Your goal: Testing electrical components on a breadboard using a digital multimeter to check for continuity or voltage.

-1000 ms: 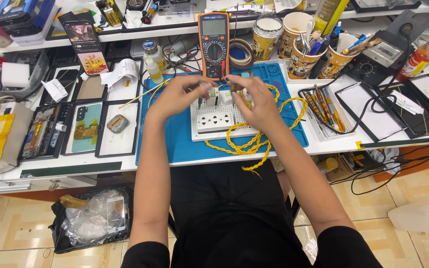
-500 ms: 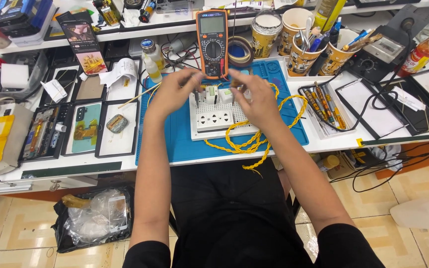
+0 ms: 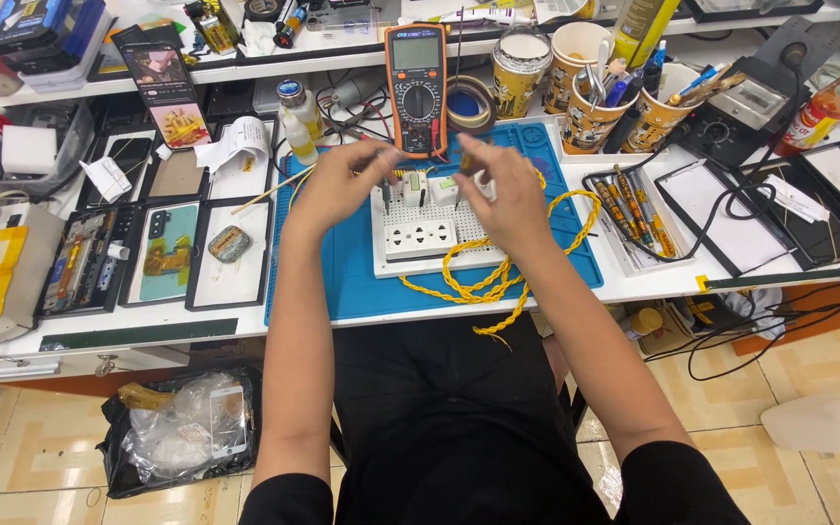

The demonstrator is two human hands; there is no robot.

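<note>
A white perforated board (image 3: 396, 261) with sockets on its front lies on a blue mat (image 3: 342, 277). Two small white blocks (image 3: 430, 187) stand at the board's far edge. My left hand (image 3: 337, 185) pinches a thin dark test probe (image 3: 386, 197) whose tip points down at the board's left rear corner. My right hand (image 3: 503, 194) pinches a second probe (image 3: 457, 192) beside the white blocks. An orange multimeter (image 3: 416, 87) stands upright just behind the board. A yellow twisted wire (image 3: 498, 277) loops from the board's right side over the mat's front edge.
Paper cups of pens and tools (image 3: 590, 107) and a tape roll (image 3: 466, 102) stand behind the mat. Trays with phone parts (image 3: 167, 253) lie to the left, black trays and cables (image 3: 731, 209) to the right. A small bottle (image 3: 297, 131) is at the back left.
My hands have drawn slightly apart over the board's far edge, uncovering the two white blocks. The probe tips now point down at the board.
</note>
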